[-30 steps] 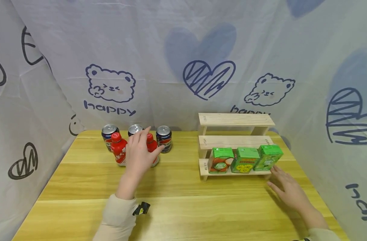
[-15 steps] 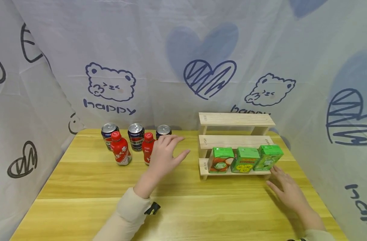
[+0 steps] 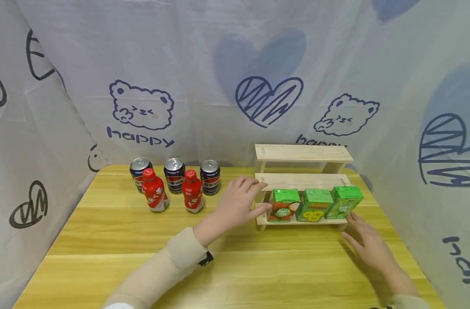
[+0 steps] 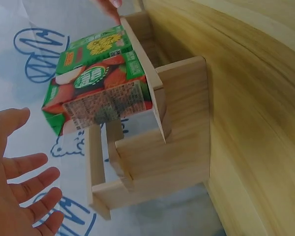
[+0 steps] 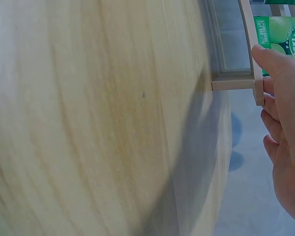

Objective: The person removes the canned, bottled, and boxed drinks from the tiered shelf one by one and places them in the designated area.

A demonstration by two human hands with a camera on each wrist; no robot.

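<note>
My left hand (image 3: 238,205) hangs at the left end of a small three-step wooden shelf (image 3: 302,182), fingers spread and holding nothing. In the left wrist view, a gap separates these fingers from the nearest juice box (image 4: 96,91), a green carton with red fruit printed on it. On the lowest step it stands beside a carton with yellow flowers (image 3: 314,206) and a tilted green carton (image 3: 344,201). At the shelf's right front corner my right hand (image 3: 370,246) grips the lowest board, thumb at the front edge and fingers by its end (image 5: 259,91).
Two red bottles (image 3: 155,191) (image 3: 192,192) stand left of the shelf. Behind them are three dark drink cans (image 3: 174,176) in a row. A printed cloth (image 3: 204,64) hangs behind and beside the wooden table (image 3: 258,274).
My left hand has moved right, from over the red bottles to the left end of the shelf, uncovering the bottles and cans. My right hand and the cartons have stayed in place.
</note>
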